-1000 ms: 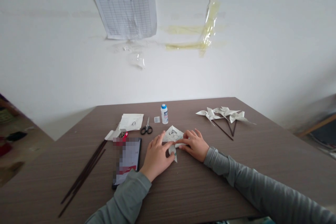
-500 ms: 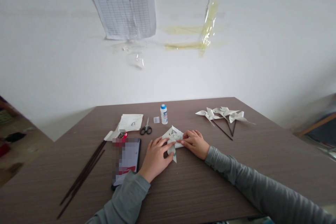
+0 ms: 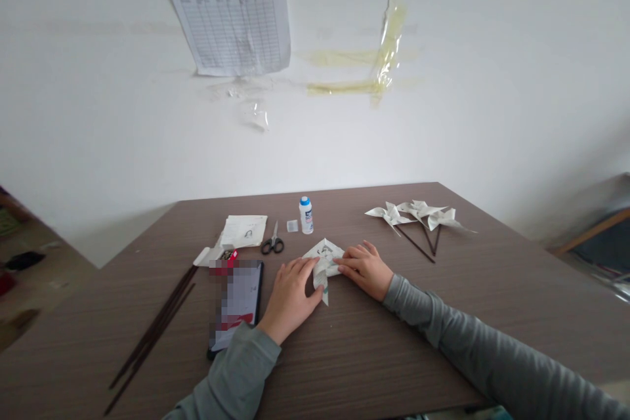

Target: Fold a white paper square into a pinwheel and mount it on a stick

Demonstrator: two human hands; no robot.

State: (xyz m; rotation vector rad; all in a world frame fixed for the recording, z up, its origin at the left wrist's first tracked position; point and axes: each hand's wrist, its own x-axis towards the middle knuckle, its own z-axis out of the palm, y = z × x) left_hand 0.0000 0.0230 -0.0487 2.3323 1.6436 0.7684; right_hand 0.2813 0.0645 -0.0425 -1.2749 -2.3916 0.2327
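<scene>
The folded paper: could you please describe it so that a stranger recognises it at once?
On the brown table, find the left hand and the right hand. The folded paper lies between them, touching both; unlike the pinwheels on dark sticks, it shows none.

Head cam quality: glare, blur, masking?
Head view: bright glints on the wall tape; print on the sheet and folded paper too soft to read; phone pixelated on its left; wall darkening at far right.

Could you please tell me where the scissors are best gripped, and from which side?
Probably by the black handles, coming from the near side: the scissors lie on the table with handles nearest and blades pointing away.
</scene>
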